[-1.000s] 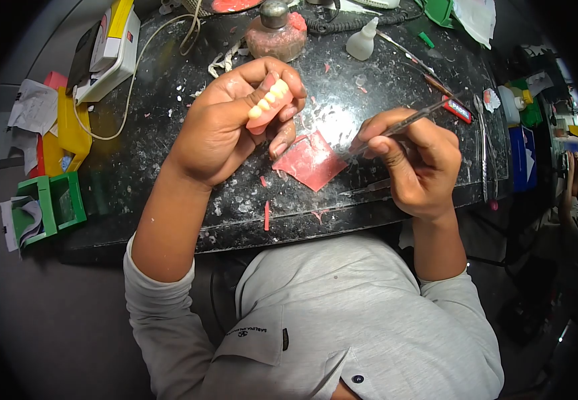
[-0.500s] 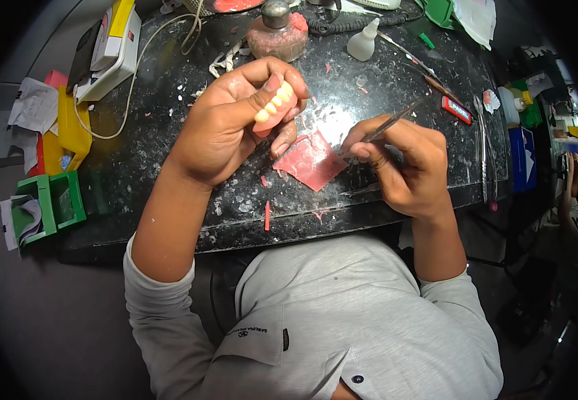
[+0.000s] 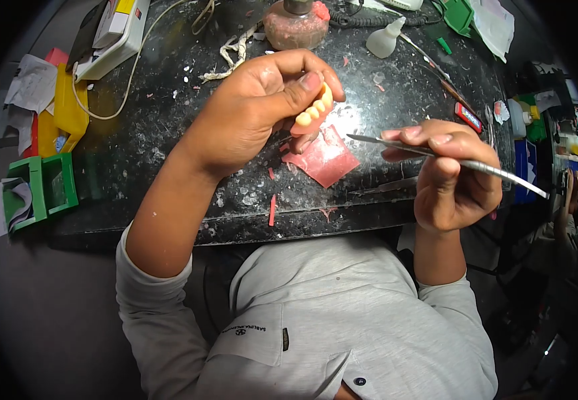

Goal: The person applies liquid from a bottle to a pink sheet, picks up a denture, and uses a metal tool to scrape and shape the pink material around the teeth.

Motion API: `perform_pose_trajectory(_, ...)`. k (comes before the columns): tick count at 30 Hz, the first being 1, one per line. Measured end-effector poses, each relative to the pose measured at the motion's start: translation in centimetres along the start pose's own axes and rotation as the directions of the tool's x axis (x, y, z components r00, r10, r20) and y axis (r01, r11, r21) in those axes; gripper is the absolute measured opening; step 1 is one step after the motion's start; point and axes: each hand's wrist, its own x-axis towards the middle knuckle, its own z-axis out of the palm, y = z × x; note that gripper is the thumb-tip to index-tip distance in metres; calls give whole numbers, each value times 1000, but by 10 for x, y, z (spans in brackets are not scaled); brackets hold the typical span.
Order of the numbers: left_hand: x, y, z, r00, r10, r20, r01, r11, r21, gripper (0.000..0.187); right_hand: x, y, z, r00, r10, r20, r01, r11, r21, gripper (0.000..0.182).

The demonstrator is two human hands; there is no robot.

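Note:
My left hand point(image 3: 256, 110) grips a denture piece point(image 3: 314, 112) with a row of yellowish teeth on a pink base, thumb over its top. Between the fingers and thumb of my right hand point(image 3: 459, 170) is a slim metal tool point(image 3: 482, 165), its dark pointed tip toward the left. A pink wax sheet point(image 3: 329, 160) lies on the black table point(image 3: 236, 213) below the denture piece, partly covered by a left fingertip. Thin pink strips point(image 3: 272, 210) rest left of the sheet.
A glass jar point(image 3: 296, 27) with a metal top and a white dropper bottle point(image 3: 386, 40) stand at the back. A red box point(image 3: 468, 117) lies to the right, green holders point(image 3: 42, 193) to the left. Another metal tool point(image 3: 389, 187) lies near the front edge.
My left hand has moved right with the denture piece. My right hand has moved right and turned, and the tool's tip now points left. The view has shifted slightly.

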Motion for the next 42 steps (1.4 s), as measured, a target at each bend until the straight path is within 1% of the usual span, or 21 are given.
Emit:
perform_pose_trajectory(2,0,0,2,1000,-4,-9,4,1000,12,33,6,-2,0,990,-90,111,95,995,-40,21)
perform_pose_trajectory(3,1,0,2,1000,-8,-24,9,999,32,33,7,-5,0,987,-74,142,80,996,-40,23)
perform_pose_trajectory(6,1,-1,3,999,-16,-45,18,999,47,32,11,-7,9,981,-111,159,118,992,-36,26)
perform_pose_trajectory(7,1,-1,4,999,-20,-50,22,999,43,31,10,-10,11,985,-88,150,100,992,-78,27)
perform_pose_trajectory(8,1,-1,4,999,-20,-50,22,999,42,31,10,-10,10,985,-87,151,100,992,-79,27)
perform_pose_trajectory(10,2,-2,6,991,-12,-134,32,989,145,28,11,-8,8,981,-107,162,129,982,-135,27)
perform_pose_trajectory(11,2,-2,7,991,-12,-134,32,989,145,28,10,-10,5,984,-87,156,111,982,-154,26)
perform_pose_trajectory(12,2,-1,9,981,-17,-192,63,970,236,27,8,-7,2,986,-93,137,111,985,-129,25)
perform_pose_trajectory(13,2,-1,9,968,-15,-249,98,941,323,26,6,-4,5,993,-98,66,105,988,-110,25)
perform_pose_trajectory(14,2,-2,9,969,-16,-248,98,941,323,26,5,-1,8,995,-102,-5,101,991,-91,25)
perform_pose_trajectory(16,2,-6,8,957,130,-259,26,851,525,25,4,2,7,996,-93,-12,92,993,-70,25)
perform_pose_trajectory(18,1,-7,9,955,146,-259,17,842,540,25,3,2,7,996,-86,-19,85,995,-50,24)
perform_pose_trajectory(21,1,-9,9,952,170,-255,-2,836,549,25,2,2,9,997,-78,-18,76,994,-84,23)
perform_pose_trajectory(23,1,-9,9,952,177,-251,-13,840,543,24,3,2,14,990,-77,-118,78,997,4,15)
perform_pose_trajectory(28,1,-9,10,950,147,-276,26,842,538,24,4,1,15,992,-67,-106,66,998,-13,15)
perform_pose_trajectory(32,1,-8,10,952,148,-268,22,840,542,24,4,3,14,993,-85,-87,84,996,-13,15)
perform_pose_trajectory(42,1,-10,11,939,185,-291,8,832,555,23,4,1,11,994,-75,-77,72,996,-46,14)
